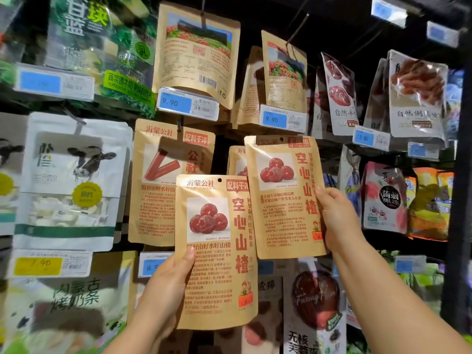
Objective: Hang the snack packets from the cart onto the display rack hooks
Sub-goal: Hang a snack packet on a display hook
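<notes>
My left hand (pixel 167 284) grips a brown kraft hawthorn snack packet (pixel 217 251) by its lower left edge, thumb on the front, holding it in front of the rack. My right hand (pixel 337 218) grips a second, matching packet (pixel 283 198) by its right edge, raised higher against the rack. This packet's hang hole sits near the top middle, level with the rack's hook row. Whether a hook passes through it cannot be seen. Another identical packet (pixel 236 160) hangs just behind it.
The display rack is crowded with hanging packets: a brown packet with red sticks (pixel 163 180) to the left, a white cow-print packet (pixel 74 180) further left, brown pouches (pixel 196 52) above. Blue price tags (pixel 187 103) jut out on the hooks. Colourful packets (pixel 383 198) hang at right.
</notes>
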